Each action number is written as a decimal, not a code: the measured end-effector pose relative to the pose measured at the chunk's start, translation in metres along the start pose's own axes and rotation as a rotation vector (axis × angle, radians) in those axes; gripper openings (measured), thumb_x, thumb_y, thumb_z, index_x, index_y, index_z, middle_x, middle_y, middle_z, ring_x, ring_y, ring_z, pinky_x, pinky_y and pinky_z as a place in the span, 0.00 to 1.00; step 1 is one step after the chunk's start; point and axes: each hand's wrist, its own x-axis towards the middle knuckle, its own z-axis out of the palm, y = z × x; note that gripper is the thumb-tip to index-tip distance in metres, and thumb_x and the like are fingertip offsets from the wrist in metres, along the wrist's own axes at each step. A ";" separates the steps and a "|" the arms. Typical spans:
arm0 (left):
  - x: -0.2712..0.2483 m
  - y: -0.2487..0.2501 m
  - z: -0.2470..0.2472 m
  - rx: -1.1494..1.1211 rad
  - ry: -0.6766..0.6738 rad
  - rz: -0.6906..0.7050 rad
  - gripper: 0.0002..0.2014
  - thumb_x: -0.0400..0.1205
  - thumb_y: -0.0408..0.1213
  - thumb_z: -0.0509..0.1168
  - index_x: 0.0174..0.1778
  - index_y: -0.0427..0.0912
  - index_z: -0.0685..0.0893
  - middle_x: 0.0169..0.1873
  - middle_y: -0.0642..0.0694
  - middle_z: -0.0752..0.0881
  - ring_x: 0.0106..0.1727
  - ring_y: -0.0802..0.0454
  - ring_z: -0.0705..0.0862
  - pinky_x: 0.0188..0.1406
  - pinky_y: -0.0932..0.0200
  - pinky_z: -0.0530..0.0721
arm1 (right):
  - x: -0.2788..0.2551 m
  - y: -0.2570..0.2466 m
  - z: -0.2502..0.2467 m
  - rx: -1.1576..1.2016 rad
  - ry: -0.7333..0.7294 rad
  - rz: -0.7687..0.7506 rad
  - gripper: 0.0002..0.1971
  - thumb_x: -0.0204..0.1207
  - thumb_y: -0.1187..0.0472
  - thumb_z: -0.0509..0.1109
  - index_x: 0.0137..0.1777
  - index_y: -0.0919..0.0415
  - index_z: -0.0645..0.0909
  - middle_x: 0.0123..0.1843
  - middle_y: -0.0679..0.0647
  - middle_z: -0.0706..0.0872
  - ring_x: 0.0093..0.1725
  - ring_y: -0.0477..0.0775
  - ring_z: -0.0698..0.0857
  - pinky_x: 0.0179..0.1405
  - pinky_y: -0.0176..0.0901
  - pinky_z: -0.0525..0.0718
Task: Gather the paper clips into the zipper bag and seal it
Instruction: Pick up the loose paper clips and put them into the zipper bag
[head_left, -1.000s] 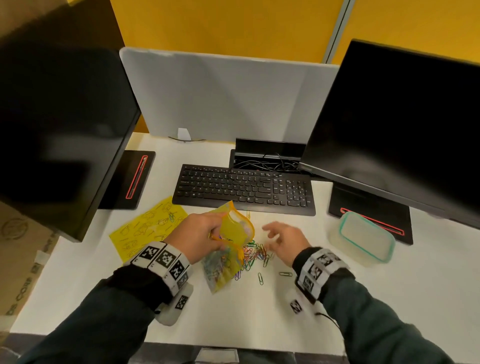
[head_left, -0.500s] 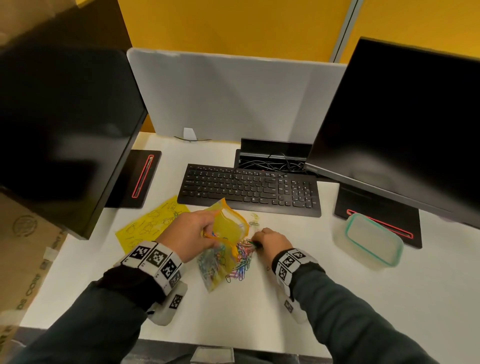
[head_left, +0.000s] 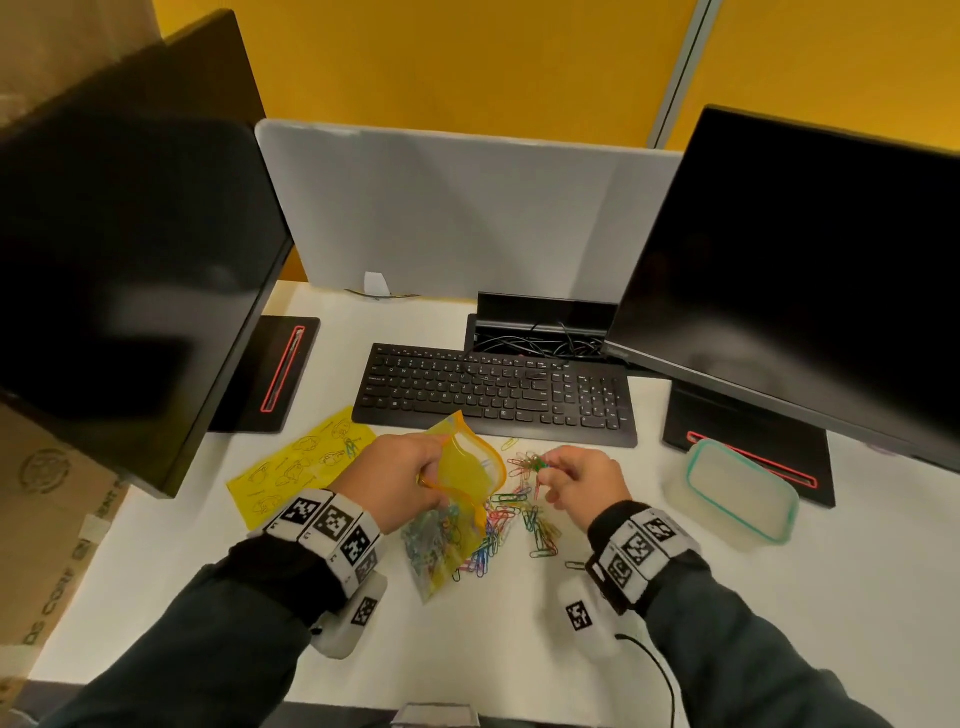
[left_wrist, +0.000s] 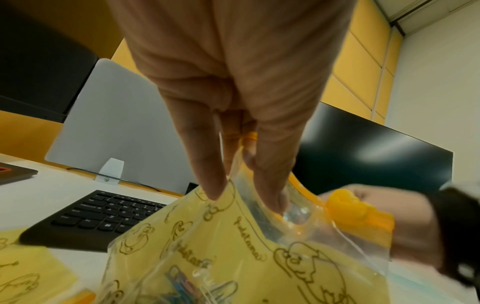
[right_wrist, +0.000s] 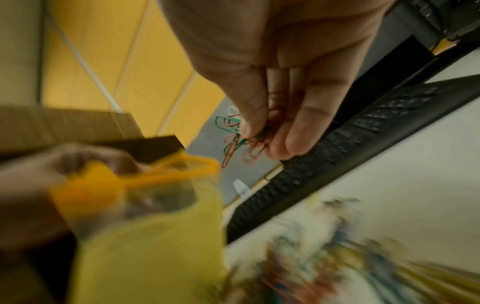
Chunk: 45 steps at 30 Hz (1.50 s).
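Note:
My left hand (head_left: 415, 480) pinches the rim of a yellow zipper bag (head_left: 462, 478) and holds its mouth wide, above the desk. In the left wrist view the fingers (left_wrist: 213, 185) clamp the bag's wall (left_wrist: 233, 236), one fingertip inside. The bag's lower part holds several coloured paper clips (head_left: 434, 540). My right hand (head_left: 566, 480) pinches a small bunch of red and green clips (head_left: 530, 462) just right of the bag's mouth; the same bunch (right_wrist: 239, 135) hangs from its fingertips in the right wrist view. More loose clips (head_left: 519, 519) lie on the white desk (head_left: 519, 649) between my hands.
A black keyboard (head_left: 493, 395) lies just behind the hands. A second yellow bag (head_left: 296, 462) lies flat at the left. A clear lidded container (head_left: 737, 493) stands at the right. Two dark monitors (head_left: 805, 286) flank the desk.
My right hand went down onto the clip pile, closed on a bunch and lifted it toward the bag's mouth. My left hand kept the bag held up.

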 end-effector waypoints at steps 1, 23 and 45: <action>0.001 0.001 0.000 0.000 -0.004 0.006 0.22 0.66 0.35 0.77 0.21 0.48 0.67 0.69 0.46 0.80 0.68 0.50 0.79 0.61 0.54 0.79 | -0.004 -0.010 -0.005 0.107 -0.011 -0.023 0.08 0.76 0.70 0.66 0.39 0.60 0.84 0.36 0.60 0.87 0.30 0.53 0.83 0.36 0.43 0.87; -0.006 -0.015 -0.005 0.001 0.048 0.012 0.23 0.67 0.38 0.77 0.22 0.48 0.65 0.66 0.48 0.82 0.65 0.54 0.81 0.55 0.59 0.79 | 0.060 0.009 0.034 -0.946 -0.550 -0.269 0.38 0.75 0.76 0.59 0.82 0.56 0.47 0.85 0.55 0.47 0.83 0.61 0.51 0.81 0.51 0.56; -0.004 -0.007 0.002 0.013 -0.035 0.008 0.22 0.68 0.35 0.76 0.21 0.49 0.66 0.73 0.48 0.76 0.72 0.57 0.74 0.60 0.63 0.75 | 0.020 0.039 0.021 -0.696 -0.222 -0.085 0.12 0.76 0.68 0.61 0.55 0.62 0.83 0.56 0.60 0.86 0.57 0.62 0.83 0.57 0.43 0.79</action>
